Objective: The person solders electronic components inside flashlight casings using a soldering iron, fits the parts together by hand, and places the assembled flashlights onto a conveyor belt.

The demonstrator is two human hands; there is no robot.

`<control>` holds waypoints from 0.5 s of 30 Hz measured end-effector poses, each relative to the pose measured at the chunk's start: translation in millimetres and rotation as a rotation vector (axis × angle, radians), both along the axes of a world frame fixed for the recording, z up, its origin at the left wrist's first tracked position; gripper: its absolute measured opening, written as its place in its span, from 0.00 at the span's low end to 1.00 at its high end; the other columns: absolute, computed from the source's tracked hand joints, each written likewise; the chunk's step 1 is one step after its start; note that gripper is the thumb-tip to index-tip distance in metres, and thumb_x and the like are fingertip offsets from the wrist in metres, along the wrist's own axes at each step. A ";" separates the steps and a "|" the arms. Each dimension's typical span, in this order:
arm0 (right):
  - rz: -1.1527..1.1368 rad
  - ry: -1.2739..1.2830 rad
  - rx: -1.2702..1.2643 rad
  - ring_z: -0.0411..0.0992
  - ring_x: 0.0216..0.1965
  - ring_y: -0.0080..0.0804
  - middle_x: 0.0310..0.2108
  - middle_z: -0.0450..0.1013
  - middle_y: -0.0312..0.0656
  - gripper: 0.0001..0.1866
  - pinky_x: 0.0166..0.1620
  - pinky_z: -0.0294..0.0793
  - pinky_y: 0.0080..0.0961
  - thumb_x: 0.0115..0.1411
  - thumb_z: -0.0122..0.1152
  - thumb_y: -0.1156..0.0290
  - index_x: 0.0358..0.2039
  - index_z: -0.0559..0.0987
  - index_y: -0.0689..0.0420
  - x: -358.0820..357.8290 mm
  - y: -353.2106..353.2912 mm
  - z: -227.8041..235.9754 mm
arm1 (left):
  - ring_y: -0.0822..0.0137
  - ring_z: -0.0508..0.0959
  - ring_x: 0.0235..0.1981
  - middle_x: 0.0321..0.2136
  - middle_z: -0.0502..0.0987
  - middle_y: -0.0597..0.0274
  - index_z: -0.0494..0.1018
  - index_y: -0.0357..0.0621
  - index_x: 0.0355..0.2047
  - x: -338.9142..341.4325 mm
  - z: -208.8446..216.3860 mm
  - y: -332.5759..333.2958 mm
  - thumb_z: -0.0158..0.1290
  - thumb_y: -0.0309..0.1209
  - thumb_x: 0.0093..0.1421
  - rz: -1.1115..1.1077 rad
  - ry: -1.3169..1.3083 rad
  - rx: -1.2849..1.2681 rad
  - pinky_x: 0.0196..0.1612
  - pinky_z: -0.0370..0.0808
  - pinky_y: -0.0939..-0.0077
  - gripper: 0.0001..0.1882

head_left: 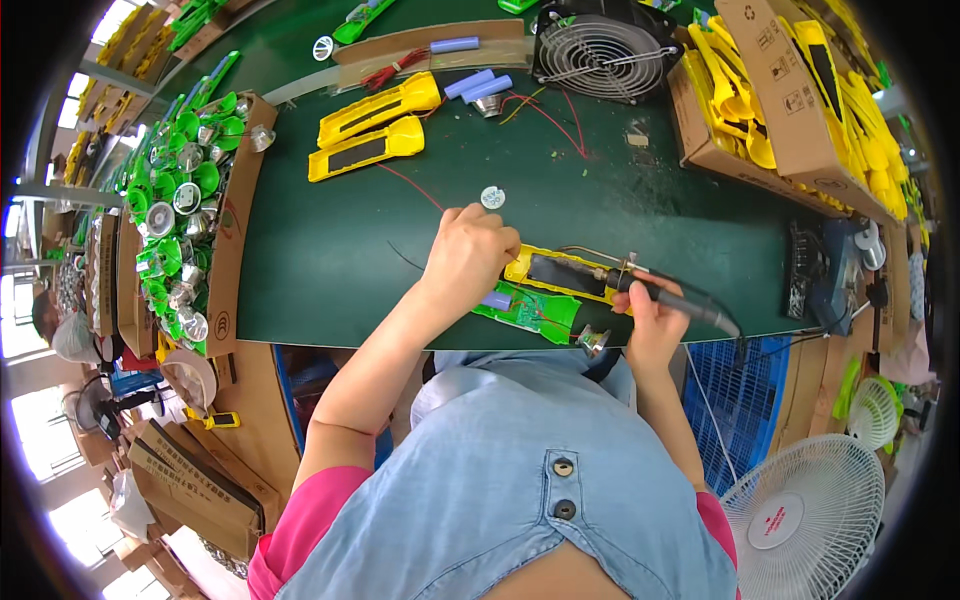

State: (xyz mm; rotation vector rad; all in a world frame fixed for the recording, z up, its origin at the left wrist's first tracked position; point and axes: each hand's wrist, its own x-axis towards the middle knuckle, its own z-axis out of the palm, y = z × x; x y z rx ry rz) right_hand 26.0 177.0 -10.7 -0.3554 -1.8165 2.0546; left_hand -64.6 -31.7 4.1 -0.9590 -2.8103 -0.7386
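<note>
My left hand (466,250) is closed in a pinch at the left end of a yellow flashlight shell (516,268). A thin red wire (412,186) runs into its fingers, and a dark wire (404,256) emerges beside the wrist. My right hand (652,325) grips a soldering iron (690,302) by its black handle, the metal end pointing left over the shell's dark panel (565,276). Whether the tip touches anything is hard to see. Just nearer lies a green housing (555,325) with a circuit board, a purple battery cell (496,300) and a silver reflector (592,340).
Two yellow shells (365,150) and purple cells (470,84) lie farther back. A round white disc (492,197) is beyond my left hand. A metal-grille fan (605,60) stands at the back. Cartons of green parts (235,230) and yellow parts (800,150) flank the bench.
</note>
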 end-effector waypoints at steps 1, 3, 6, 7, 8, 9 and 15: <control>0.021 -0.103 -0.137 0.71 0.22 0.23 0.20 0.72 0.42 0.07 0.26 0.72 0.16 0.54 0.54 0.77 0.32 0.73 0.66 -2.0 2.6 0.5 | 0.62 0.69 0.29 0.20 0.70 0.64 0.74 0.46 0.19 1.5 2.4 2.7 0.54 0.26 0.42 -0.020 -0.014 0.002 0.37 0.64 0.68 0.01; 0.070 -0.188 -0.148 0.71 0.21 0.23 0.21 0.72 0.42 0.07 0.25 0.70 0.16 0.54 0.54 0.77 0.33 0.73 0.66 -4.6 12.6 -1.9 | 0.63 0.69 0.30 0.20 0.70 0.65 0.74 0.47 0.19 3.5 4.7 6.1 0.54 0.26 0.43 -0.041 -0.033 0.003 0.38 0.64 0.69 0.01; 0.148 -0.289 -0.164 0.70 0.20 0.23 0.22 0.72 0.43 0.07 0.24 0.68 0.15 0.54 0.55 0.77 0.33 0.73 0.66 -5.8 18.6 -0.9 | 0.64 0.68 0.32 0.20 0.69 0.66 0.75 0.48 0.19 8.6 5.3 13.6 0.55 0.27 0.43 -0.059 -0.102 -0.098 0.38 0.63 0.69 0.00; 0.164 -0.292 -0.166 0.70 0.21 0.22 0.21 0.72 0.42 0.07 0.23 0.68 0.15 0.54 0.55 0.77 0.33 0.73 0.66 -5.8 17.8 -0.6 | 0.64 0.68 0.32 0.20 0.69 0.66 0.75 0.48 0.19 9.5 4.7 14.7 0.55 0.28 0.43 -0.058 -0.098 -0.156 0.38 0.63 0.69 0.00; 0.180 -0.294 -0.168 0.70 0.21 0.22 0.21 0.72 0.42 0.07 0.23 0.68 0.15 0.54 0.55 0.77 0.33 0.73 0.66 -6.1 16.9 -0.3 | 0.64 0.68 0.32 0.20 0.68 0.66 0.75 0.49 0.18 10.2 4.2 15.6 0.55 0.29 0.43 -0.056 -0.094 -0.214 0.38 0.63 0.69 0.01; 0.179 -0.296 -0.171 0.70 0.21 0.22 0.21 0.72 0.42 0.07 0.23 0.68 0.15 0.54 0.55 0.77 0.33 0.73 0.66 -6.8 16.0 0.0 | 0.64 0.68 0.32 0.20 0.68 0.66 0.75 0.49 0.18 11.0 4.0 16.5 0.55 0.29 0.43 -0.057 -0.097 -0.216 0.38 0.63 0.69 0.01; 0.229 -0.346 -0.142 0.71 0.21 0.21 0.22 0.72 0.41 0.07 0.21 0.65 0.12 0.53 0.56 0.77 0.32 0.73 0.66 -12.3 13.1 -0.2 | 0.64 0.68 0.32 0.20 0.68 0.67 0.75 0.51 0.18 11.1 2.2 20.3 0.56 0.31 0.43 -0.018 -0.057 -0.268 0.37 0.62 0.69 0.01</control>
